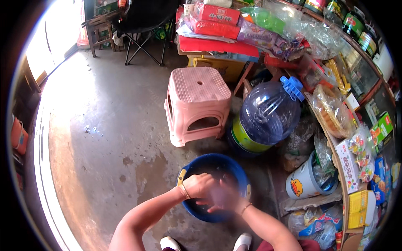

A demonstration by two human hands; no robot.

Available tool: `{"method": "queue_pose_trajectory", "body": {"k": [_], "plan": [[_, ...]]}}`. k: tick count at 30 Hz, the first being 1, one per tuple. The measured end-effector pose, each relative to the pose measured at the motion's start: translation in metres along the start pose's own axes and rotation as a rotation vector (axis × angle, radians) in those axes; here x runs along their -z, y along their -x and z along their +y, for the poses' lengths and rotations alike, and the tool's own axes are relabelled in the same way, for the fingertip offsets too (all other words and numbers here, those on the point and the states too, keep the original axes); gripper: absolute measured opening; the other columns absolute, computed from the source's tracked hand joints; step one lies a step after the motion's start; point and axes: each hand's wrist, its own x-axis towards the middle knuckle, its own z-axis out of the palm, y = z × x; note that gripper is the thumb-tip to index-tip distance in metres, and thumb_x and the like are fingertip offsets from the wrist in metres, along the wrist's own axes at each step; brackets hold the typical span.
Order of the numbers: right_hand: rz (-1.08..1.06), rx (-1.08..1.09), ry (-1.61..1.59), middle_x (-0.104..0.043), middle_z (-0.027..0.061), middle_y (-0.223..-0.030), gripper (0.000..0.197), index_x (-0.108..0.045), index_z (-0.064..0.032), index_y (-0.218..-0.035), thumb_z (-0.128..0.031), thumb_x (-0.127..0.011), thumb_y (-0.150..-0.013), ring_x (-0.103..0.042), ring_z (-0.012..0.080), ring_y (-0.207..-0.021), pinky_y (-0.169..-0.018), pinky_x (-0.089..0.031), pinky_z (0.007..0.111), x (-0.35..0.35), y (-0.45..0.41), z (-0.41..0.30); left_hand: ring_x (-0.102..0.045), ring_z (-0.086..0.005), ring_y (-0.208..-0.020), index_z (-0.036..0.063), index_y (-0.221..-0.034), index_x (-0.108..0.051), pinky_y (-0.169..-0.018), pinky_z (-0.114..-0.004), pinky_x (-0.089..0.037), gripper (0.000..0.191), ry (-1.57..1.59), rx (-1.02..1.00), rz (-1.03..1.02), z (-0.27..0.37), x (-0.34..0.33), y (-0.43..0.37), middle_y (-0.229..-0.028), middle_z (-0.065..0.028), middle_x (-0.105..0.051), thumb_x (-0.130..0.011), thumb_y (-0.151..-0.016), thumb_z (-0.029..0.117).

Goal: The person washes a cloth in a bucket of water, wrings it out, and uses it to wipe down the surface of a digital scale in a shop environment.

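Note:
My left hand [200,185], a gold-coloured bangle at its wrist, is over a round blue plastic basin [241,174] with its fingers curled. My right hand [227,194] is over the same basin, close against the left. Motion blur covers it, though some fingers look spread. A purplish smear lies between the hands, and I cannot tell whether it is a held thing or part of the blur. Dark contents, perhaps water, lie in the shaded basin. Two yellowish grips [181,176] sit on its rim.
A pink plastic stool [199,103] stands beyond the basin, beside a large blue water bottle [267,116]. A grey duck-print bucket [300,185] and shelves [340,175] of packaged goods line the right. Wet patches [154,178] mark the concrete floor. A folding chair [147,18] stands behind.

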Motion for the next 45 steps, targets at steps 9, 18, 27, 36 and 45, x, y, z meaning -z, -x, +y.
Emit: {"method": "queue_pose_trajectory", "body": {"k": [9,18,27,36,45], "plan": [[0.694,0.320,1.971,-0.063,0.0205,-0.076,0.024,-0.058,-0.0010,-0.090,-0.016,-0.064,-0.073,-0.065,0.0355,-0.078,-0.067,-0.053,0.046,0.043,-0.038,0.017,-0.063,-0.0336,-0.083,0.0020,-0.092,-0.055,-0.072,-0.041,-0.051,0.022,0.035,0.625,-0.538,0.016,-0.041,0.010,-0.089,-0.0178,-0.063,-0.058,-0.072,0.011],[0.712,0.169,1.357,-0.054,0.0068,-0.066,0.015,-0.055,-0.0054,-0.092,-0.015,-0.060,-0.081,-0.055,0.0182,-0.057,-0.047,-0.042,0.029,0.061,-0.018,0.010,-0.054,-0.0296,-0.104,0.0111,-0.128,-0.041,-0.089,-0.045,-0.043,0.071,0.198,0.510,-0.163,0.015,-0.047,0.021,-0.118,-0.0198,-0.051,-0.068,-0.063,0.015],[0.152,-0.413,0.338,-0.040,-0.0052,-0.058,0.017,-0.050,-0.0101,-0.075,-0.019,-0.059,-0.086,-0.035,0.0037,-0.043,-0.037,-0.026,0.017,0.012,-0.007,0.011,-0.058,-0.0199,-0.074,0.0098,-0.107,-0.057,-0.064,-0.031,-0.050,0.036,-0.072,-0.238,-0.173,0.014,-0.003,0.007,-0.086,-0.0072,-0.054,-0.057,-0.072,0.019],[0.793,0.042,1.911,-0.062,0.0287,-0.095,0.025,-0.064,0.0055,-0.094,-0.009,-0.057,-0.075,-0.064,0.0364,-0.089,-0.078,-0.051,0.041,0.005,-0.025,0.003,-0.060,-0.0403,-0.075,0.0048,-0.090,-0.051,-0.068,-0.046,-0.050,0.026,0.072,0.565,-0.216,0.021,-0.046,0.008,-0.085,-0.0207,-0.060,-0.063,-0.069,0.014],[0.523,0.367,2.356,-0.065,0.0208,-0.074,0.016,-0.052,0.0013,-0.086,-0.009,-0.053,-0.073,-0.065,0.0365,-0.068,-0.059,-0.052,0.044,0.001,-0.016,-0.011,-0.060,-0.0414,-0.080,0.0005,-0.083,-0.060,-0.072,-0.042,-0.050,0.018,0.358,0.806,-0.015,0.031,-0.053,0.013,-0.081,-0.0246,-0.062,-0.060,-0.072,0.015]]}}
